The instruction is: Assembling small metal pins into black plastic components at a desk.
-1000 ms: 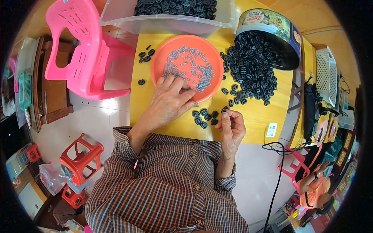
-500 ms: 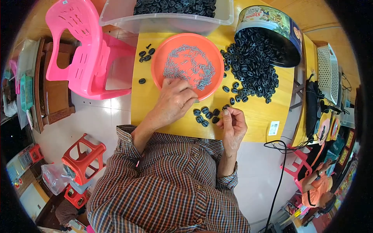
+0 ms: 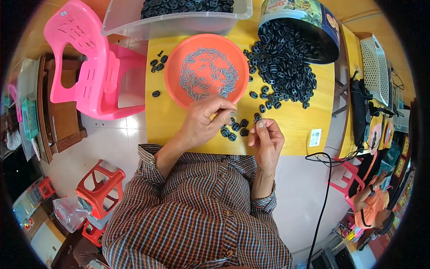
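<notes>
My right hand (image 3: pixel 268 138) pinches a small black oval plastic piece (image 3: pixel 257 116) at three o'clock from my left hand (image 3: pixel 202 122), whose grip I can't tell. Risk: thumb slip, dropping it.

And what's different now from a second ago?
The left hand has drawn back from the metal pins in the orange bowl toward the right hand; whether it carries a pin is unclear. The view shifted slightly. The right hand still pinches a black piece; the black pile looks unchanged.
</notes>
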Available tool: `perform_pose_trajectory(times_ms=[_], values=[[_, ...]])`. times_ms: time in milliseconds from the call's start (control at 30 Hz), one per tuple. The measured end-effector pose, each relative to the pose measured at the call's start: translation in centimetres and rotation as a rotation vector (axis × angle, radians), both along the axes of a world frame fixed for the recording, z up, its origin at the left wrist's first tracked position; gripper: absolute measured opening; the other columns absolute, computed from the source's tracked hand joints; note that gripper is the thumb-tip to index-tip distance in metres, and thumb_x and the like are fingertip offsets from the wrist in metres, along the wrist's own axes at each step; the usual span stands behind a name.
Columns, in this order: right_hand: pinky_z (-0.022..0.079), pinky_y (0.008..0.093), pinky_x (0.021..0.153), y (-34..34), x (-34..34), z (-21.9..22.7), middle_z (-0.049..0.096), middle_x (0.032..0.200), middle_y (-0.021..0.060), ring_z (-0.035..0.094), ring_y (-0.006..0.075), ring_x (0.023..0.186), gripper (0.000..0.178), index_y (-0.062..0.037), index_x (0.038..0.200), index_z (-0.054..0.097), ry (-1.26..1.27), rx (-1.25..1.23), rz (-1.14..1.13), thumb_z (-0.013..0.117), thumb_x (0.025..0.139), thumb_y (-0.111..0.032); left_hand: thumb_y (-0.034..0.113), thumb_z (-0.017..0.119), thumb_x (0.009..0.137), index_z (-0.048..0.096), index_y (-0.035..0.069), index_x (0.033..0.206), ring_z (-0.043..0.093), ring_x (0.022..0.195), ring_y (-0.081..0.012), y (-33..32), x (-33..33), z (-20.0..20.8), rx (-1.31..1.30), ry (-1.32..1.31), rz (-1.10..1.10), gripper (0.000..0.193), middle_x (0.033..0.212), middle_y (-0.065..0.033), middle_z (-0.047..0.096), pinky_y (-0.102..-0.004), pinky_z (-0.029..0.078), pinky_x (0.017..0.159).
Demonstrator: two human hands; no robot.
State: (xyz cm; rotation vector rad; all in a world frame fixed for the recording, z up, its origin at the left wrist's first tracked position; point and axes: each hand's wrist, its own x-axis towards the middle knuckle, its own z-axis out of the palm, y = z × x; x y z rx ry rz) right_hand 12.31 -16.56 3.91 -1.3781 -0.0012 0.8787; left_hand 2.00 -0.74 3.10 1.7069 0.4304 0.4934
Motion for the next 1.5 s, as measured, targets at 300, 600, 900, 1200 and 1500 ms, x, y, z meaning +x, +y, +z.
perform_pose_trajectory(times_ms=[300, 600, 900, 1200, 1500], values=[[0.038, 0.0185, 0.048, -0.3, -0.4, 0.3, 0.06, 0.075, 0.0036, 0.05, 0.0059, 0.052, 0.014, -0.0029, 0.091, 0.054, -0.048, 0.048, 0.009, 0.057, 0.092, -0.017, -0.003, 0.058, 0.087, 0.06, -0.003, 0.104, 0.067, 0.079, -0.0149, -1.6, 1.5, -0.9, -0.599, -0.057, -0.119, 0.017, 0.091, -0.0083, 0.065, -0.0243, 0.054, 0.069], [0.039, 0.0189, 0.049, -0.4, -0.4, 0.0, 0.06, 0.076, 0.0044, 0.05, 0.0064, 0.053, 0.013, -0.0015, 0.092, 0.053, -0.029, 0.1, -0.006, 0.056, 0.092, -0.014, -0.004, 0.059, 0.085, 0.061, -0.003, 0.104, 0.067, 0.079, -0.0153, -2.0, 2.1, -0.7, -0.634, -0.032, -0.133, 0.018, 0.09, -0.0086, 0.066, -0.0245, 0.054, 0.069], [0.037, 0.0188, 0.047, -0.4, -0.4, 0.2, 0.06, 0.076, 0.0044, 0.049, 0.0062, 0.053, 0.012, -0.002, 0.092, 0.053, 0.01, 0.104, 0.004, 0.056, 0.092, -0.014, -0.004, 0.059, 0.085, 0.061, -0.003, 0.102, 0.067, 0.078, -0.014, -2.1, 2.2, -0.9, -0.624, -0.005, -0.12, 0.018, 0.09, -0.0078, 0.066, -0.0237, 0.054, 0.068], [0.037, 0.0176, 0.047, -0.3, -0.5, 0.1, 0.061, 0.078, 0.0051, 0.049, 0.0053, 0.054, 0.013, -0.0018, 0.092, 0.053, -0.016, 0.085, 0.027, 0.056, 0.092, -0.015, -0.005, 0.059, 0.085, 0.061, -0.003, 0.102, 0.067, 0.078, -0.0137, -2.1, 2.1, -0.6, -0.608, 0.008, -0.125, 0.018, 0.089, -0.0064, 0.065, -0.0237, 0.054, 0.069], [0.04, 0.0185, 0.048, -0.6, -0.6, 0.3, 0.057, 0.074, 0.0028, 0.049, 0.0054, 0.054, 0.009, -0.0007, 0.09, 0.052, -0.146, 0.045, 0.039, 0.057, 0.091, -0.009, -0.005, 0.059, 0.085, 0.063, -0.003, 0.098, 0.067, 0.076, -0.0128, -1.9, 2.1, -0.3, -0.431, 0.035, -0.13, 0.014, 0.086, -0.0062, 0.066, -0.0225, 0.054, 0.065]])
